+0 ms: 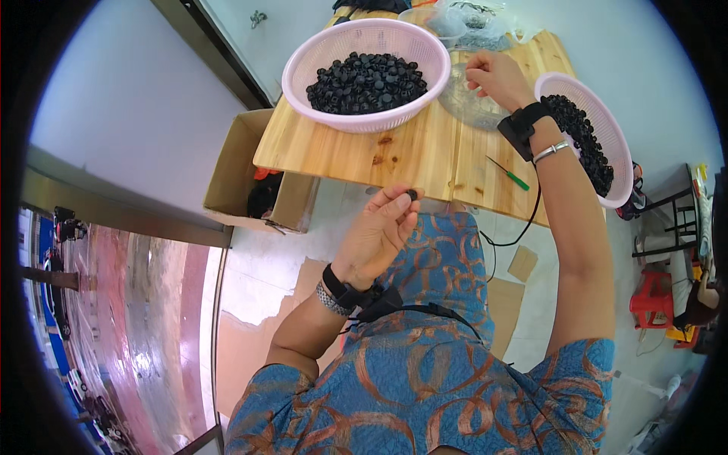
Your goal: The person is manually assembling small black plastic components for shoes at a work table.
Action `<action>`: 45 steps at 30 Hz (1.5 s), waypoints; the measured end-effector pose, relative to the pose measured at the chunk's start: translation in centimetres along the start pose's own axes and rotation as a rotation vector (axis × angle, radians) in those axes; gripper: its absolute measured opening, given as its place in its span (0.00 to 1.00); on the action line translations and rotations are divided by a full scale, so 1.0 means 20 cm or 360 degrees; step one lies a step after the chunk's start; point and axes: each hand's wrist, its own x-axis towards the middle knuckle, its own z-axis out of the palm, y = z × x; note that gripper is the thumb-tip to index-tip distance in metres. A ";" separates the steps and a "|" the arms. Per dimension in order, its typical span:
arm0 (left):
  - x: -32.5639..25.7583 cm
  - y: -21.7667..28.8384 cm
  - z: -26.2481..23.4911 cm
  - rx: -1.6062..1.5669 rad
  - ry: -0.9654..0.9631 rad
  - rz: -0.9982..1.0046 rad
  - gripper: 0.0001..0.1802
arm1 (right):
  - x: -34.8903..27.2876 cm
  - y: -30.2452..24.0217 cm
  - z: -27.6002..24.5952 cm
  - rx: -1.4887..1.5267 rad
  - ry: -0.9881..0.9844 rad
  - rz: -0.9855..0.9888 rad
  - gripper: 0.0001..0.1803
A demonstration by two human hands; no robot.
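Close to the table's front edge, my left hand [383,226] pinches a small round black plastic piece [412,195] between thumb and fingertips. My right hand [497,79] is farther out, over a shallow see-through tray [469,106]. Its fingers are curled together, and whatever they may hold is too small to make out. Left of the tray stands a pink plastic basket [364,121] heaped with similar black pieces [368,82]. A second pink basket [618,136] with more black pieces [580,136] sits beside my right forearm.
A green-handled screwdriver [517,179] lies on the wooden table [425,155]. Clear plastic bags [478,26] are at the back. An open cardboard box [296,205] stands at the table's left. A black cable [537,205] hangs by my right arm; a red stool [651,299] stands far right.
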 end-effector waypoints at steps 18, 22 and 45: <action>-0.06 -0.11 0.04 0.0020 -0.0136 -0.0031 0.09 | -0.05 0.16 -0.08 0.0338 0.0446 0.0106 0.10; 0.02 -0.12 0.04 -0.0012 -0.0095 -0.0059 0.09 | -0.04 0.19 -0.08 0.0631 0.0425 0.0223 0.10; 0.53 -0.11 0.41 0.0717 -0.0249 0.0209 0.09 | -0.51 -0.09 -0.05 0.1874 0.0012 0.0229 0.05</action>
